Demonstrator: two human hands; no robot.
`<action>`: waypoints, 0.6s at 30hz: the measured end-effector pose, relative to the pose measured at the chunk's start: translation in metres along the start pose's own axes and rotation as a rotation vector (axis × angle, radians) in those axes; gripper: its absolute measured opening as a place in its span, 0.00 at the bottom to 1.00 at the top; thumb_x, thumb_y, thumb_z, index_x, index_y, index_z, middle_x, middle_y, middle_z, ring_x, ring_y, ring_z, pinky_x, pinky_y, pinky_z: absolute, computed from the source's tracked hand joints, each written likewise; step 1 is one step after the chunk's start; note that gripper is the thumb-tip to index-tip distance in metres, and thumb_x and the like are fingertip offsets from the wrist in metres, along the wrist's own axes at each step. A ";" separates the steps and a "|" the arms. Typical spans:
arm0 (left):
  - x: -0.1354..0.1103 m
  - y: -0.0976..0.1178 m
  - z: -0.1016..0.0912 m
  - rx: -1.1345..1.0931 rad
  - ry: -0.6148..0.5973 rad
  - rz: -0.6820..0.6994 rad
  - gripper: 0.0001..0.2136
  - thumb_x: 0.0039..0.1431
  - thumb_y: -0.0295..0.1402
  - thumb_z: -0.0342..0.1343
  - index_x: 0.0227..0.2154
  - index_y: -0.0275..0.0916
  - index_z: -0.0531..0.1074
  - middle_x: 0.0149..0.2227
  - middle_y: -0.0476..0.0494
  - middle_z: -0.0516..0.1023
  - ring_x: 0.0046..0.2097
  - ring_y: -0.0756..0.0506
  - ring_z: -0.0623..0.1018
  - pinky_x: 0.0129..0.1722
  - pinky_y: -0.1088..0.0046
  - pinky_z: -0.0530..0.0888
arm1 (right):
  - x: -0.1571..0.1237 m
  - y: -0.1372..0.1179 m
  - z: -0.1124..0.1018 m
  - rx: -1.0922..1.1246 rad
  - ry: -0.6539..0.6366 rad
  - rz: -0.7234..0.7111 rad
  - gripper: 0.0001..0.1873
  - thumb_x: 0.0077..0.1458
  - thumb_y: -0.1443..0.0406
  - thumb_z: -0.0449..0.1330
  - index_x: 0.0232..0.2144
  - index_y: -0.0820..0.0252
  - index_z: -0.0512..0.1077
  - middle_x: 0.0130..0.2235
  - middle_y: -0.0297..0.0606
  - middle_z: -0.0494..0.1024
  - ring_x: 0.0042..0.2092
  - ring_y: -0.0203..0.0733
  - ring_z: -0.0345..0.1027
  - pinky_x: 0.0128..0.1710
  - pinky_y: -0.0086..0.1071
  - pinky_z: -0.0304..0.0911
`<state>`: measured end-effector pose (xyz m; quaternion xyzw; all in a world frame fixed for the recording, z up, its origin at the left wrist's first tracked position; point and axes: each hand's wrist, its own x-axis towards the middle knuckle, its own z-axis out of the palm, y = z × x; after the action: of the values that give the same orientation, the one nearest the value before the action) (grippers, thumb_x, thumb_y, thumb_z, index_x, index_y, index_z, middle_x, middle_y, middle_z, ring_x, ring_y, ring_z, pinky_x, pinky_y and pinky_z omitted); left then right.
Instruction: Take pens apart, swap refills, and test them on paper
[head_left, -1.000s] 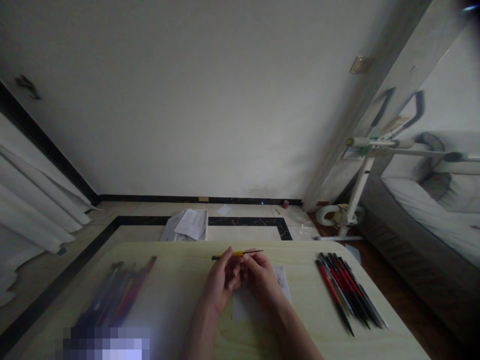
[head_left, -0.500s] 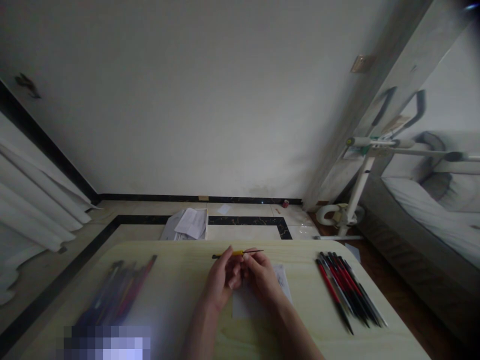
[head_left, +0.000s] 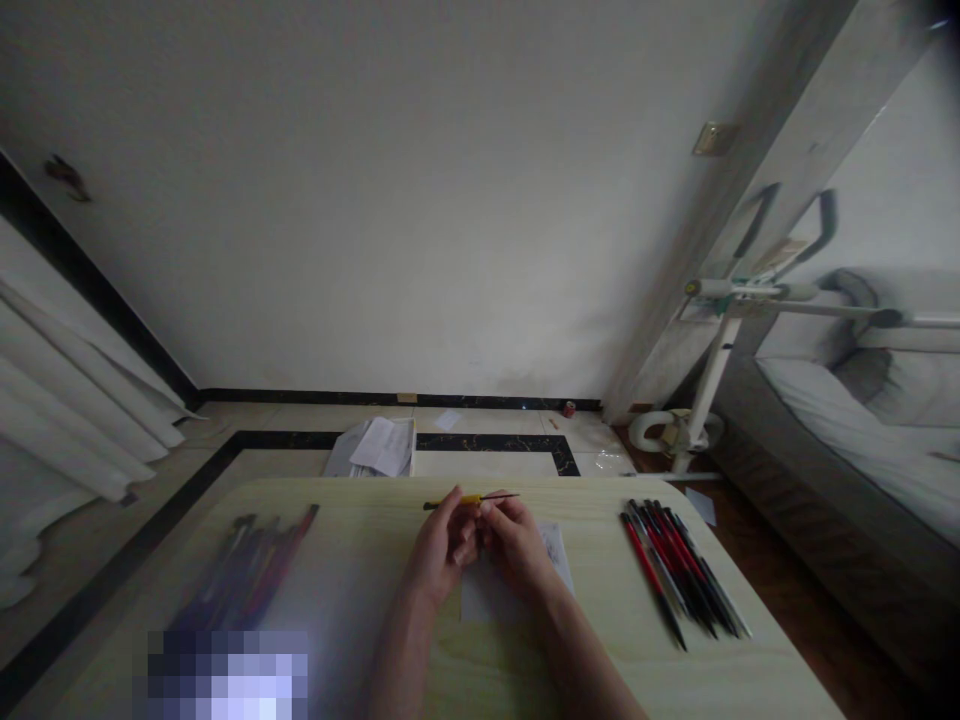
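Both hands meet over the table's far middle, around a slim yellow pen-like piece (head_left: 470, 499) with a dark left end and a thin dark rod pointing right. My left hand (head_left: 433, 552) is closed on its yellow body. The fingertips of my right hand (head_left: 519, 540) pinch close to where the rod leaves the yellow part. What lies between the curled lower fingers is hidden. Beneath the hands rests a white sheet of paper (head_left: 480, 598), with dark drawn marks at its right side, partly covered by my right hand and wrist.
Several red, black and clear pens (head_left: 667, 565) lie in a row on the right of the wooden table (head_left: 345, 510). Another group of pens (head_left: 251, 570) at the left is hazy. Beyond the table are a box of papers (head_left: 384, 447) and a white exercise frame (head_left: 709, 385).
The view shifts slightly, so the table and pens appear a little displaced. Both hands keep their hold on the yellow piece, with almost no visible movement between them.
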<state>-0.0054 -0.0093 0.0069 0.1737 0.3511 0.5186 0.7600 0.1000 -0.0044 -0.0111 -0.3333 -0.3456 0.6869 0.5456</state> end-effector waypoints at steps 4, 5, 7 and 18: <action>-0.001 0.000 0.001 0.012 0.014 0.000 0.17 0.48 0.44 0.54 0.17 0.34 0.67 0.10 0.56 0.57 0.11 0.59 0.52 0.14 0.79 0.47 | 0.000 0.001 -0.001 0.006 -0.004 0.006 0.11 0.45 0.60 0.63 0.26 0.62 0.68 0.19 0.30 0.70 0.19 0.29 0.57 0.19 0.24 0.49; -0.001 0.001 0.001 0.014 0.013 0.000 0.17 0.48 0.44 0.54 0.18 0.34 0.67 0.10 0.56 0.57 0.11 0.58 0.52 0.14 0.79 0.47 | 0.000 0.001 -0.001 0.003 -0.001 0.004 0.11 0.45 0.60 0.63 0.26 0.62 0.68 0.19 0.31 0.71 0.19 0.30 0.58 0.19 0.24 0.50; -0.001 0.001 0.001 0.013 0.008 0.002 0.17 0.48 0.44 0.54 0.17 0.34 0.67 0.10 0.56 0.57 0.11 0.58 0.52 0.14 0.79 0.47 | 0.000 0.001 -0.001 -0.003 -0.002 0.001 0.10 0.45 0.60 0.63 0.26 0.61 0.68 0.20 0.31 0.72 0.20 0.31 0.59 0.19 0.25 0.51; 0.000 0.001 0.001 -0.025 0.010 -0.017 0.18 0.48 0.42 0.54 0.13 0.35 0.61 0.10 0.57 0.54 0.11 0.59 0.52 0.13 0.78 0.47 | -0.001 -0.005 0.006 0.017 -0.087 0.034 0.10 0.45 0.61 0.63 0.27 0.60 0.66 0.22 0.34 0.75 0.19 0.34 0.66 0.18 0.25 0.55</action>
<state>-0.0057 -0.0090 0.0087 0.1586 0.3496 0.5174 0.7648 0.0978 -0.0053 -0.0038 -0.3042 -0.3573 0.7129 0.5211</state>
